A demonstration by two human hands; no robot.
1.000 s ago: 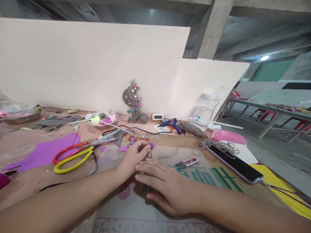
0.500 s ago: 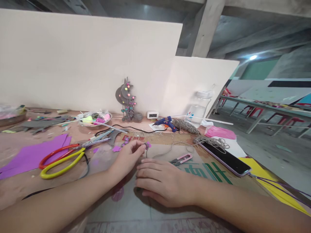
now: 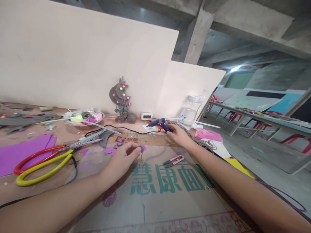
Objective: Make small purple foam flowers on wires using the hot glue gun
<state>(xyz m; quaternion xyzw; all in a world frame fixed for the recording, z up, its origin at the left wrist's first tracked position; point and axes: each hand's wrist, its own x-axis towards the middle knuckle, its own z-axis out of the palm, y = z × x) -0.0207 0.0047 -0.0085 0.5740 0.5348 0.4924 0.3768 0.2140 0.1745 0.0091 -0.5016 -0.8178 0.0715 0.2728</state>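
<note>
My left hand (image 3: 125, 155) is closed in a pinch on a small purple flower-like piece (image 3: 144, 147) with grey yarn at it; a yarn strand (image 3: 142, 159) hangs below the fingertips. Farther right, my right hand (image 3: 180, 136) reaches to the blue glue gun (image 3: 157, 123), its fingers closed about the handle. The gun still lies on the table, nozzle pointing left. Between my arms rest pink thread snips (image 3: 174, 160). Several more purple cut-outs (image 3: 110, 150) lie just beyond my left hand.
Red-and-yellow-handled scissors (image 3: 45, 163) and purple sheets (image 3: 26, 152) lie at left. Behind stand a bowl of pompoms (image 3: 85, 118), a grey moon ornament (image 3: 120, 98), a small clock (image 3: 146, 116) and a clear bottle (image 3: 190, 111). A yarn bundle (image 3: 206, 144) sits right of my right hand.
My right hand has left its place beside my left hand and gone forward and right to the glue gun. My left hand keeps its pinch. The view has shifted slightly.
</note>
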